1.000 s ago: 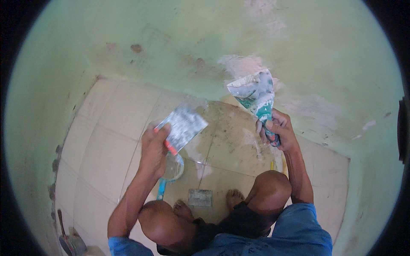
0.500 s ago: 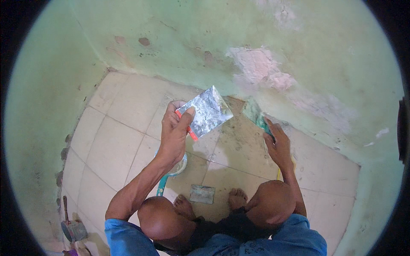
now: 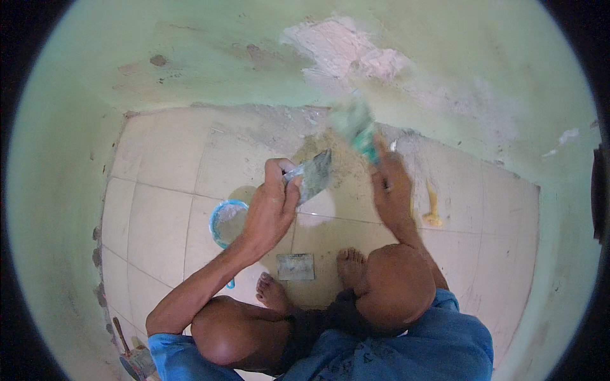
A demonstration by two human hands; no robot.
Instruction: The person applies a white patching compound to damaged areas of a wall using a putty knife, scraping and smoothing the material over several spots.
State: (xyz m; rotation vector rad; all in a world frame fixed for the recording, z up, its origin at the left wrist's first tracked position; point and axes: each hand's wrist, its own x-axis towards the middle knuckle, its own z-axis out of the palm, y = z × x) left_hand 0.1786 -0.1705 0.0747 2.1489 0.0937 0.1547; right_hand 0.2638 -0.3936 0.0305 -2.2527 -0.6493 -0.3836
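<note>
My left hand [image 3: 273, 209] grips a flat metal spreader [image 3: 311, 176], whose blade is tilted over the floor. My right hand [image 3: 393, 190] is closed on the handle of a green putty knife [image 3: 352, 124], blurred by motion, its blade up by the bottom of the green wall and a little beyond the spreader. A rough pale filler patch [image 3: 343, 47] is on the wall above it. A blue-rimmed dipper [image 3: 227, 222] with greyish paste stands left of my left wrist. A small metal plate [image 3: 295, 267] lies on the tiles between my feet.
A yellow tool [image 3: 433, 209] lies on the tiled floor [image 3: 159, 222], right of my right arm. A metal pot with a stick or brush [image 3: 136, 362] sits at the lower left, by the left wall [image 3: 63, 222]. Green walls meet the floor ahead and at both sides.
Since half a second ago the spreader has turned more edge-on. My right hand and putty knife have moved up and left, toward the wall base. The camera's view has shifted.
</note>
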